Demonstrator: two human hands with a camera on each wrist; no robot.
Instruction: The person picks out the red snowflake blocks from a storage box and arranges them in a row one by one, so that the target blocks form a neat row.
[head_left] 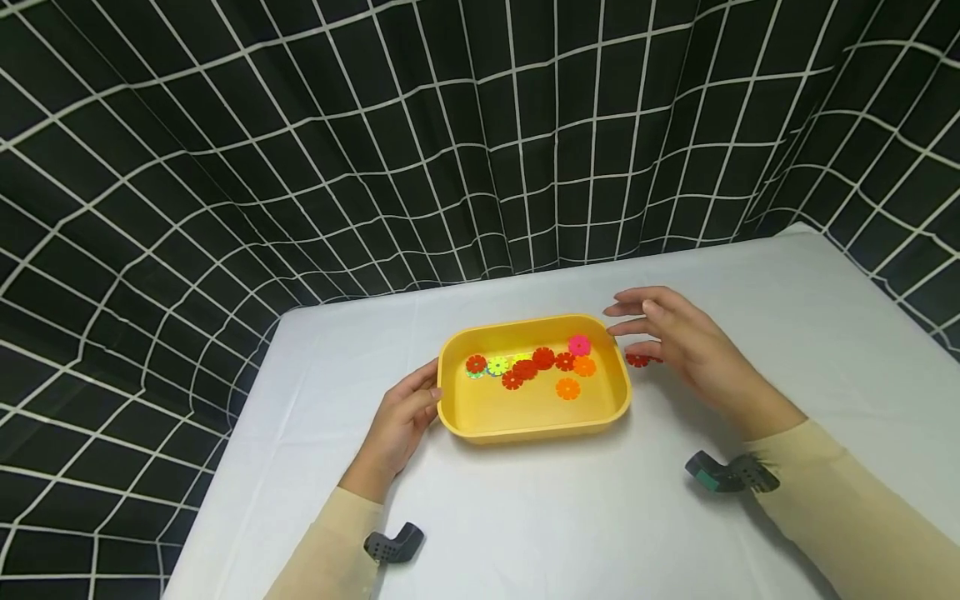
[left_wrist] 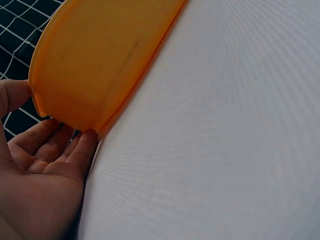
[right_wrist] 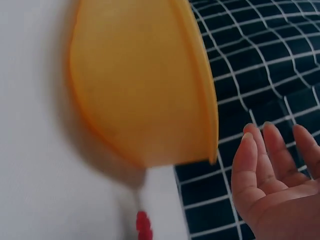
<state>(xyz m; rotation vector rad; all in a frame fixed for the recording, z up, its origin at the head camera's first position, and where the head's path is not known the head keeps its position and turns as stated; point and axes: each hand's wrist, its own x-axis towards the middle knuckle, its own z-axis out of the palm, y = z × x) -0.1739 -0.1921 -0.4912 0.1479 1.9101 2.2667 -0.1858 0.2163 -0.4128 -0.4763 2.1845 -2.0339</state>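
A yellow plastic tray [head_left: 525, 421] with rounded corners sits on the white cloth. Inside it lie several flat notched plastic discs, among them a red disc [head_left: 543, 358], an orange disc [head_left: 567, 388], a pink disc [head_left: 579, 345] and a yellow-green disc [head_left: 498, 366]. My left hand [head_left: 405, 417] holds the tray's left end, thumb at the rim and fingers against the outer wall [left_wrist: 110, 60]. Beside the tray's right end hovers my right hand [head_left: 690, 346], fingers apart and loosely bent, with nothing in them. Red discs [head_left: 638, 361] lie outside the tray, partly hidden below that hand.
The white-clothed table [head_left: 540, 508] extends around the tray. Behind it and at both sides hangs a black curtain with a white grid [head_left: 480, 150]. A dark wrist device [head_left: 395, 544] is on the left sleeve, and a similar device [head_left: 731, 472] is on the right.
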